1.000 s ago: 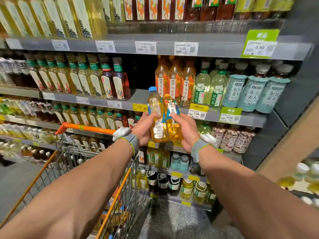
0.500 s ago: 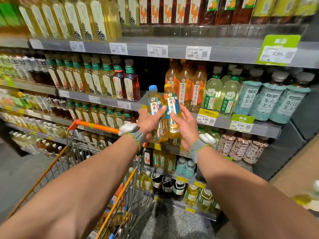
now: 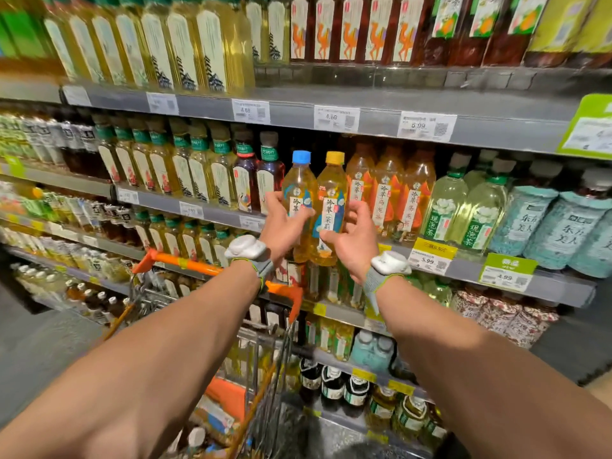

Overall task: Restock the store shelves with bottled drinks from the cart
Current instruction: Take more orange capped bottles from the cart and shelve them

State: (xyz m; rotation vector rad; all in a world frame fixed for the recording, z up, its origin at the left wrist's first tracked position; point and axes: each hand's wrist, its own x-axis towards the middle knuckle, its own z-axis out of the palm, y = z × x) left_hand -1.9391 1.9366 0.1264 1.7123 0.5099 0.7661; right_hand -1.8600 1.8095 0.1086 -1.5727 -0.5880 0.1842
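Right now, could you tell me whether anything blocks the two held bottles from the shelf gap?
Nothing visible does: the dark gap between the dark red bottles and the orange-labelled bottles looks open, though the held bottles hide its floor.

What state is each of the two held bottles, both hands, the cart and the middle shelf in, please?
Blue-capped bottle: upright, capped, full, held by the left hand.
Yellow-capped bottle: upright, capped, full, beside the blue-capped one, held by the right hand.
Left hand: gripping its bottle.
Right hand: gripping its bottle.
Cart: goods inside, handle free.
Shelf: dark gap behind the held bottles.
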